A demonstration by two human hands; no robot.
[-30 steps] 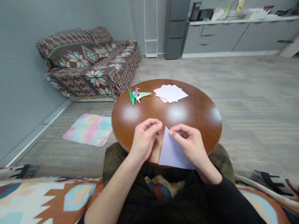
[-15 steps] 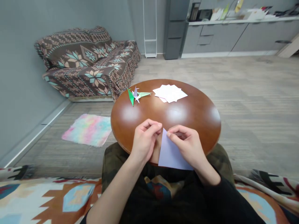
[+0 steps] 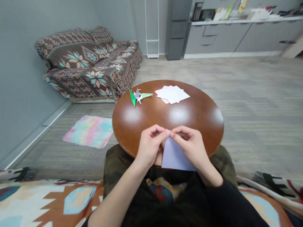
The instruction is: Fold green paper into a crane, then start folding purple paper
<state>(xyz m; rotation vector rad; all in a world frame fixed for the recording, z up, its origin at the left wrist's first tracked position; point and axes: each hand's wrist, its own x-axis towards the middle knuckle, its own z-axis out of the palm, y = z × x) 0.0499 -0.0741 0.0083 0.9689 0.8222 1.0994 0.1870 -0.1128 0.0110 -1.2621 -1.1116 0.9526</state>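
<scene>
My left hand (image 3: 150, 146) and my right hand (image 3: 190, 146) meet above the near edge of a round wooden table (image 3: 165, 115). Their fingertips pinch the top corner of a folded sheet of lavender paper (image 3: 176, 156), which hangs down towards my lap. At the far side of the table lie a dark green origami crane (image 3: 133, 98), a lilac origami crane (image 3: 137, 95) and a pale green origami crane (image 3: 145, 96). To their right is a stack of white and pink paper squares (image 3: 172, 94), out of reach of neither hand's fingers touching it.
A patterned sofa (image 3: 87, 66) stands against the wall at left, and a pastel tie-dye cloth (image 3: 88, 131) lies on the floor. A grey cabinet (image 3: 177, 30), a white rack and a cluttered counter stand at the back. Patterned fabric covers my legs' sides.
My hands have drawn closer together, and both fingertips now meet on the lavender paper's top corner. The paper's tip sits slightly lower and its visible area looks narrower.
</scene>
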